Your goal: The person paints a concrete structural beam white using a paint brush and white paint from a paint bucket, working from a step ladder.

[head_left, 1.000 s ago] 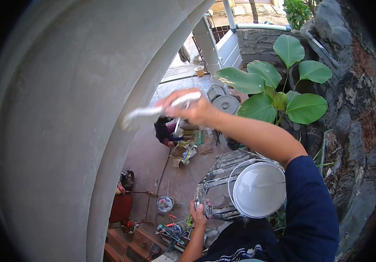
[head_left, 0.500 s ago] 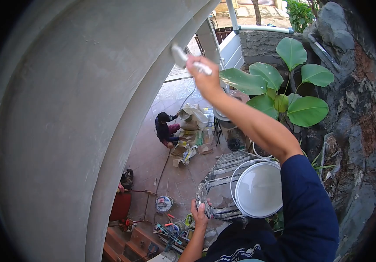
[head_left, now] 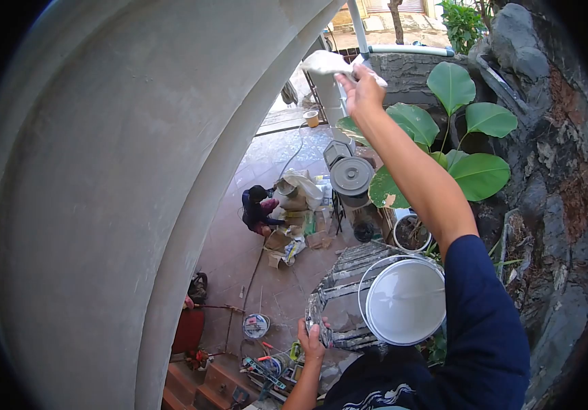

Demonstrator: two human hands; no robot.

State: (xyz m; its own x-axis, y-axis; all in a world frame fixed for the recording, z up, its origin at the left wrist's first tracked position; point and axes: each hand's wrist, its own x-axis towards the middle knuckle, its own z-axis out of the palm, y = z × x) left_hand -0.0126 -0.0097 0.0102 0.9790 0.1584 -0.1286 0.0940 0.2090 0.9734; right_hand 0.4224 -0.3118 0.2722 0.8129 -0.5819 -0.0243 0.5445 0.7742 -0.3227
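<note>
My right hand (head_left: 364,92) is closed round the handle of a white-coated paintbrush (head_left: 327,63), held high beside the edge of the curved grey plaster arch (head_left: 205,143). The brush head points left and overlaps the arch's upper edge in this view. Low in the view, my left hand (head_left: 313,340) grips the side rail of a paint-spattered ladder (head_left: 316,307), fingers wrapped round it. A white bucket (head_left: 405,301) with a wire handle stands near the ladder top, beneath my right arm, with pale white material inside.
Far below, a person (head_left: 258,208) crouches on the tiled floor beside sacks (head_left: 301,184). Tools (head_left: 267,372) and a small bucket (head_left: 256,326) lie near brown steps (head_left: 205,386). A lidded grey bin (head_left: 352,176), large-leaved plant (head_left: 482,174) and rough rock wall (head_left: 547,205) stand to the right.
My right hand has moved up and right with the paintbrush, away from its earlier place against the arch edge. My left hand stays on the ladder.
</note>
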